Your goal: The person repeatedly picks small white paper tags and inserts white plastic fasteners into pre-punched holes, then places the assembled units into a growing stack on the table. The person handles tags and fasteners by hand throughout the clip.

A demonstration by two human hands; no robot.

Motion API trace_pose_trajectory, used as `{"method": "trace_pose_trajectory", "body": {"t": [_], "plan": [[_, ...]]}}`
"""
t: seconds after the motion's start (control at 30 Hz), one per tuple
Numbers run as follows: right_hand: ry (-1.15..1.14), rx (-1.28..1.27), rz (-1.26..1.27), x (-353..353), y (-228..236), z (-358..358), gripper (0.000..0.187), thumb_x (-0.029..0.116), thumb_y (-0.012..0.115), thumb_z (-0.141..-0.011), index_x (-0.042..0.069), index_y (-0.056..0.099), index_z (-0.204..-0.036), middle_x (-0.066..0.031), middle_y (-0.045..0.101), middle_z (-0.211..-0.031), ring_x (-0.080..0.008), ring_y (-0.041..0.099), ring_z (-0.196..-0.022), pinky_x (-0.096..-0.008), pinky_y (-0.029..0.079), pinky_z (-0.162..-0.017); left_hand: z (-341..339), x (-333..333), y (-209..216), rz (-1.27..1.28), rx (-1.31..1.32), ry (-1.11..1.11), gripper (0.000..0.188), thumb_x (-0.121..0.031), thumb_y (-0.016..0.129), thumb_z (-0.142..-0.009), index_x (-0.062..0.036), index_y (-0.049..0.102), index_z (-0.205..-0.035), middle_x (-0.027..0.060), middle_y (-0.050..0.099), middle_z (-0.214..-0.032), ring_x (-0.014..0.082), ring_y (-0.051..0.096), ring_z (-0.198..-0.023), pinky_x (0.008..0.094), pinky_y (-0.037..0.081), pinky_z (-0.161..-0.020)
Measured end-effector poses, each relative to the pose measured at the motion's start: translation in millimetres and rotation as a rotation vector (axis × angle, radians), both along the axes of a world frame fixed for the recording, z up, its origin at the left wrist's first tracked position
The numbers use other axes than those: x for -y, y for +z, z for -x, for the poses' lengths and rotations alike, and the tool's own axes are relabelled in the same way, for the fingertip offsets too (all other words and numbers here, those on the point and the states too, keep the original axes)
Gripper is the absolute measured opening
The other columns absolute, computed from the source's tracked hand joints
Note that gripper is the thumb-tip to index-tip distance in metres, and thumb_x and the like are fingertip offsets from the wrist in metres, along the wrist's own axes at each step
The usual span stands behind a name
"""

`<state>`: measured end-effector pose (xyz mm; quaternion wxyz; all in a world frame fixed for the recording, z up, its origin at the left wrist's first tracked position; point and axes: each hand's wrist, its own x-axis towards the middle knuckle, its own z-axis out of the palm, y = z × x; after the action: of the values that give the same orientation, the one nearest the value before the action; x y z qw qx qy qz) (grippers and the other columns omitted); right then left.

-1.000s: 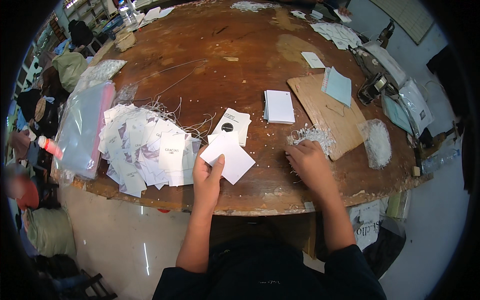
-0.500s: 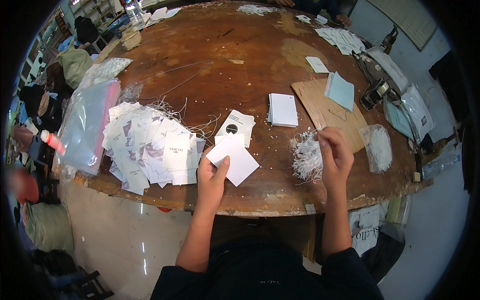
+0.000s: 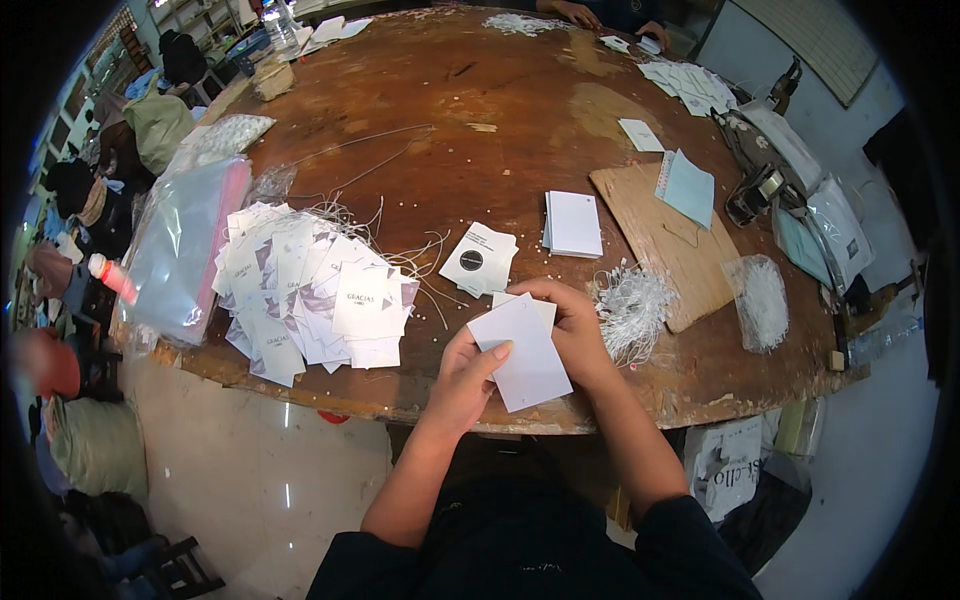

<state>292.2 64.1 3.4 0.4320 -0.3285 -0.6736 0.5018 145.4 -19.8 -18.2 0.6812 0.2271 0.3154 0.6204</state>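
My left hand (image 3: 462, 387) grips a couple of white paper hang tags (image 3: 530, 365) near the table's front edge, thumb on top; the upper one shows a blank face with a small hole. My right hand (image 3: 577, 335) is at the far right edge of these tags. Its fingers curl behind them, so their tips, and anything pinched there, are hidden. To its right lies a bundle of white tag strings (image 3: 632, 312). Just beyond my hands rests a small stack of tags with a black round mark (image 3: 480, 258). A stack of blank white tags (image 3: 575, 225) sits farther right.
A large heap of printed tags (image 3: 285, 295) with loose strings covers the left side, beside clear plastic bags (image 3: 185, 250). On the right are a wooden board (image 3: 650, 240), a bag of white strings (image 3: 758, 305) and a tape dispenser (image 3: 755, 195). Another person's hands (image 3: 578, 14) are at the far edge.
My right hand has moved left from the string bundle to the held tags. My left hand has carried the tags to the right, uncovering the black-marked stack.
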Motion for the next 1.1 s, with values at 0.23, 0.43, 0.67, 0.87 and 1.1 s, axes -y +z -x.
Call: {"method": "trace_pose_trajectory", "body": {"t": [0.23,0.43,0.67,0.87,1.1], "plan": [[0.126,0.187,0.180,-3.8,0.1,-24.6,0.011,0.006,0.064,-0.093,0.003,0.065,-0.103,-0.0019,0.063,-0.090,-0.0121,0.061,-0.082,-0.0272,0.050,-0.070,6.9,-6.6,5.9,-0.031,0.012,0.158,0.038,-0.007,0.061,-0.095,0.0023,0.050,-0.130,0.0109,0.062,-0.119,0.0162,0.064,-0.106,0.0326,0.053,-0.090],[-0.048,-0.672,0.385,-15.9,7.0,-35.3,0.024,0.010,0.059,-0.096,0.008,0.051,-0.073,-0.0047,0.057,-0.082,-0.0158,0.058,-0.073,-0.0302,0.050,-0.069,24.2,-10.4,7.7,-0.094,-0.398,0.329,0.034,-0.008,0.061,-0.097,0.0043,0.053,-0.127,0.0104,0.063,-0.118,0.0133,0.060,-0.106,0.0302,0.049,-0.092],[0.120,-0.651,0.408,-9.5,28.3,-15.2,0.025,0.003,0.060,-0.095,0.009,0.049,-0.074,0.0000,0.054,-0.070,-0.0087,0.051,-0.063,-0.0205,0.040,-0.060,17.8,-9.7,-0.9,-0.167,-0.627,0.320,0.035,-0.007,0.062,-0.096,0.0055,0.054,-0.127,0.0090,0.064,-0.114,0.0115,0.060,-0.101,0.0282,0.049,-0.087],[-0.120,-0.260,0.164,10.6,12.0,32.1,0.005,0.006,0.062,-0.096,0.003,0.060,-0.093,-0.0013,0.066,-0.079,-0.0041,0.051,-0.063,-0.0215,0.041,-0.055,14.1,-8.3,-5.3,-0.203,-0.700,0.346,0.034,-0.006,0.062,-0.095,0.0059,0.056,-0.126,0.0099,0.065,-0.110,0.0122,0.061,-0.098,0.0283,0.050,-0.085],[-0.183,0.122,-0.019,10.9,5.5,22.6,0.007,0.005,0.062,-0.095,-0.001,0.059,-0.097,-0.0100,0.067,-0.088,-0.0129,0.062,-0.075,-0.0289,0.050,-0.066,13.9,-9.7,-12.2,-0.227,-0.789,0.376,0.032,-0.006,0.063,-0.093,0.0069,0.058,-0.122,0.0128,0.066,-0.109,0.0151,0.063,-0.097,0.0300,0.050,-0.085]]}}
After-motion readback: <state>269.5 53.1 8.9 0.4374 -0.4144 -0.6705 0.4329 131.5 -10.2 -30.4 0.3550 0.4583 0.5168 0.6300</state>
